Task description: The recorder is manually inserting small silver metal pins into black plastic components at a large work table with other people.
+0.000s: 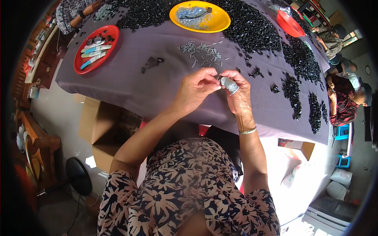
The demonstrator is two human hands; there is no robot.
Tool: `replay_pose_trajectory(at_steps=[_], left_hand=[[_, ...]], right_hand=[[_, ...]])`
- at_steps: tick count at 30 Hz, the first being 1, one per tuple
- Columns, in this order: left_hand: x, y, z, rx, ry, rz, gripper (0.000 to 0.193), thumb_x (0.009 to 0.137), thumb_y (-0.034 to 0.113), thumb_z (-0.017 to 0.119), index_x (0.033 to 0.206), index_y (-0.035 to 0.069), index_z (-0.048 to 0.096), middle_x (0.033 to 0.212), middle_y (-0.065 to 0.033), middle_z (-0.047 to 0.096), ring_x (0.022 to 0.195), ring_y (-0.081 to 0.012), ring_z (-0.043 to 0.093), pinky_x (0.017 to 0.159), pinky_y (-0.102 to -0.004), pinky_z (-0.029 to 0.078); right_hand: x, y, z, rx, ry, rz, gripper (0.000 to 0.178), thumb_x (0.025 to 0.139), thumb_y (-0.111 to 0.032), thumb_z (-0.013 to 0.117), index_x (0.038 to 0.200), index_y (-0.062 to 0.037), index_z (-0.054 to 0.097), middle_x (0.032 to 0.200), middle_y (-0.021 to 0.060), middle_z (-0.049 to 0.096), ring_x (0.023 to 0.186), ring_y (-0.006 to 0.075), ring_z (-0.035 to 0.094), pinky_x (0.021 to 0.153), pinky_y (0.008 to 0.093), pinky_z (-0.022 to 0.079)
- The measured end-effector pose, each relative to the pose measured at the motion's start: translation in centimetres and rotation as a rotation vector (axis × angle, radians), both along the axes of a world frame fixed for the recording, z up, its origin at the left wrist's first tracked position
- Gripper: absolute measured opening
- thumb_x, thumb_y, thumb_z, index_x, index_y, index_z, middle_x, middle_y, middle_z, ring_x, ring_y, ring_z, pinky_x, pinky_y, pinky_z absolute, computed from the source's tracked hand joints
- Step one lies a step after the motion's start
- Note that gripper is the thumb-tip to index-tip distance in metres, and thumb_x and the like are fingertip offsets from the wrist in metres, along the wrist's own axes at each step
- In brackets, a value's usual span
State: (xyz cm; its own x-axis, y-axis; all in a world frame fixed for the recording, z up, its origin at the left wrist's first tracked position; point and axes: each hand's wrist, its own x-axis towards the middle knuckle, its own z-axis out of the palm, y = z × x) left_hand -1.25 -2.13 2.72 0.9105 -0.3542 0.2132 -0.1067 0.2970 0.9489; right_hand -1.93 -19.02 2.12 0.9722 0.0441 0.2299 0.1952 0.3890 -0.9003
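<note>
A: Where is the silver piece?
B: On the near side of the yellow plate, roughly in line with its right edge; the right hand grips it above the surface.
A: And the left hand?
B: Also on the plate's near side, about level with the other hand; its fingers are curled and the thumb reaches toward the silver piece; whether it pinches anything, I cannot tell.
A: Which relation matters most?
B: The silver piece lies just right of the left fingertips; its long axis slants, one end up and left toward those fingertips, the other down and right, away from the plate; the right hand is the nearer one, being on it.
A: What else is around?
B: Clear strips on the near side of the plate; black bits heaped to its right; a red tray to its left, with tools in it.
</note>
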Motion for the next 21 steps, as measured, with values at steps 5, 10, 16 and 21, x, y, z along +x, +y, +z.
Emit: replay_pose_trajectory(at_steps=[5,10,16,21], left_hand=[[-0.2,-0.1,-1.2,-0.027,-0.096,0.062,0.033,0.086,-0.005,0.067,0.118,0.001,0.06,0.093,-0.0055,0.067,0.089,-0.0093,0.063,0.079,-0.0228,0.052],[-0.3,0.3,-1.5,0.031,-0.143,0.119,0.029,0.088,-0.004,0.066,0.115,0.001,0.061,0.092,-0.0034,0.063,0.084,-0.0075,0.06,0.074,-0.0223,0.051],[0.1,0.8,-1.9,0.006,-0.152,0.155,0.017,0.088,-0.007,0.062,0.105,-0.005,0.062,0.091,-0.0047,0.06,0.083,-0.0094,0.061,0.073,-0.023,0.052],[0.5,1.3,-2.3,0.036,-0.097,0.169,0.015,0.088,-0.006,0.063,0.102,-0.004,0.064,0.088,-0.0019,0.058,0.083,-0.0074,0.059,0.07,-0.0208,0.05]], right_hand=[[-0.7,0.5,0.1,-0.288,-0.056,-0.096,0.017,0.088,0.003,0.064,0.104,-0.0023,0.067,0.094,0.0004,0.066,0.083,0.0079,0.058,0.076,0.0235,0.049],[-1.1,1.2,0.3,-0.343,-0.052,-0.084,0.019,0.089,0.005,0.061,0.106,-0.0025,0.067,0.096,0.0017,0.067,0.082,0.009,0.06,0.075,0.0235,0.052],[-1.2,1.9,-0.1,-0.356,-0.072,-0.095,0.018,0.09,0.006,0.061,0.105,-0.0022,0.066,0.095,0.0014,0.066,0.084,0.0099,0.062,0.076,0.0241,0.053],[-0.9,1.6,-1.1,-0.645,-0.251,-0.185,0.016,0.089,0.007,0.062,0.102,-0.0008,0.064,0.091,0.0015,0.062,0.083,0.0103,0.062,0.074,0.0238,0.053]])
